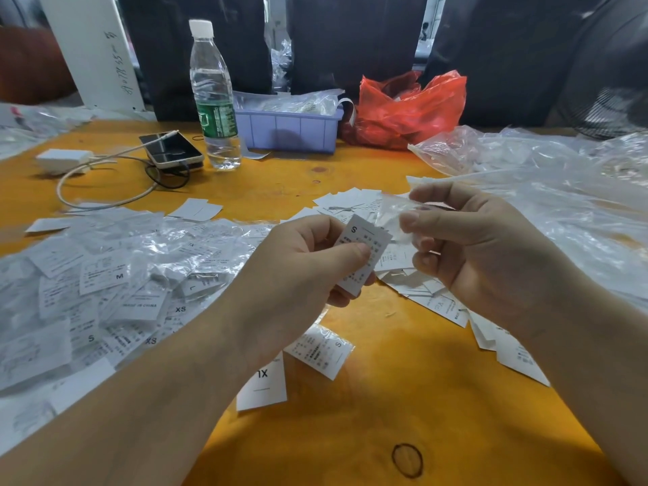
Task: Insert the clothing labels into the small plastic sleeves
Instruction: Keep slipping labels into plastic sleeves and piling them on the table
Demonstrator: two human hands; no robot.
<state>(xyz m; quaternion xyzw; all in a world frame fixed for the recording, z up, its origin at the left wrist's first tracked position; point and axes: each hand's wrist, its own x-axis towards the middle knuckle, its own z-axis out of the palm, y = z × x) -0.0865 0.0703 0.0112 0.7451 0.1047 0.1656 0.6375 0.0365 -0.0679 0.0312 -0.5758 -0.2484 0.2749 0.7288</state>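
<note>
Pinching a white clothing label (363, 255) marked S between thumb and fingers of the left hand (301, 271), top end tilted up toward the other hand. Pinching a small clear plastic sleeve (396, 212) between thumb and curled fingers of the right hand (480, 254), just beside the label's upper corner, mouth apparently turned toward it; cannot tell whether the mouth is already spread. Label not yet inside, so the step in hand looks like the feed-in itself.

Well under way, judging by the table (385, 398): a wide heap of sleeved labels (105, 282) to the left, shiny with plastic, sizes M, L, XS and S readable. One more sleeved S label (321, 350) lying close in front, just beside a bare card marked 1X (262, 384) half hidden under the left forearm. Plenty left too: a scatter of bare labels (441, 299) under and around the right hand, and a large pile of clear plastic (561, 191) spreading off to the right, probably the stock of empty sleeves.

Further back, well apart from the work: water bottle (214, 96), phone (171, 149) with a white cable, lilac tray (291, 128) holding more plastic, red bag (410, 107)
</note>
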